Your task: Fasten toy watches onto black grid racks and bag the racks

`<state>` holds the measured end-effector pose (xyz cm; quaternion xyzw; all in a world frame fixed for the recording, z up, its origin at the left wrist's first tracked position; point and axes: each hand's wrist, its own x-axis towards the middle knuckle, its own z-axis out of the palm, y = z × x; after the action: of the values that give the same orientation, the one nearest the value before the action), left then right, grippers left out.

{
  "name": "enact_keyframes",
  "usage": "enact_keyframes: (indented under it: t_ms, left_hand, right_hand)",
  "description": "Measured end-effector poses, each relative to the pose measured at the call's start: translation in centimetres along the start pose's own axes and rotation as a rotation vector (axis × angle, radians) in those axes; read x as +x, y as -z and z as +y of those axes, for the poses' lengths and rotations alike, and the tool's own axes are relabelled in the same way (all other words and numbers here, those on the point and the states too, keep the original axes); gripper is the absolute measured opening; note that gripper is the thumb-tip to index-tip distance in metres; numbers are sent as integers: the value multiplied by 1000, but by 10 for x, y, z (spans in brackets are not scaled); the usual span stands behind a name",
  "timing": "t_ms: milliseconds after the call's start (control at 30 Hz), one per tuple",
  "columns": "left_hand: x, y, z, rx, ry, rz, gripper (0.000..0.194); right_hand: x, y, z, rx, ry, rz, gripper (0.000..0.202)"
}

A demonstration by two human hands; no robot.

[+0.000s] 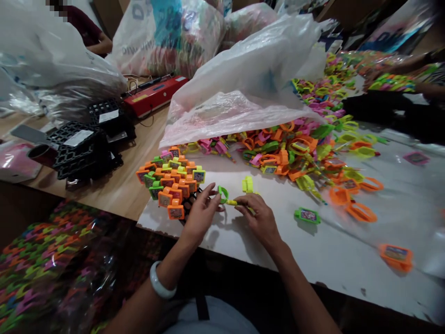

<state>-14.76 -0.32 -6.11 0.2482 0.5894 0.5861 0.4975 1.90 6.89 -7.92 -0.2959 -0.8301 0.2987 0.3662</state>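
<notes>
My left hand point(202, 209) pinches a green toy watch point(223, 194) by its side, over the white board. The fingers of my right hand point(257, 215) are closed on a thin yellow piece point(231, 202) that meets the watch's band; whether it is joined to it I cannot tell. Just beyond my right hand lies a yellow toy watch point(247, 184). Left of my left hand, rows of orange, green and yellow toy watches point(170, 180) stand packed on a black rack point(189, 204), mostly hidden beneath them.
Behind my hands, a heap of toy watches point(278, 153) spills from a clear plastic bag point(239, 69). Black racks point(78, 144) and a red sealing machine point(155, 97) stand at left. A green watch point(308, 215) and an orange one point(396, 257) lie right. Other people work nearby.
</notes>
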Motion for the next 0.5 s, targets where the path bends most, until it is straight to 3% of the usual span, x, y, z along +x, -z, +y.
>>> enact_keyframes:
  t_ms: [333,500]
  left_hand:
    - [-5,3,5,-173,54,-245,50]
    - [-7,14,20,-33,57,-454,36]
  right_hand:
    - [-1,33,-1,-14,17,-93,17]
    - [-2,36,-13,-92,78,-164,21]
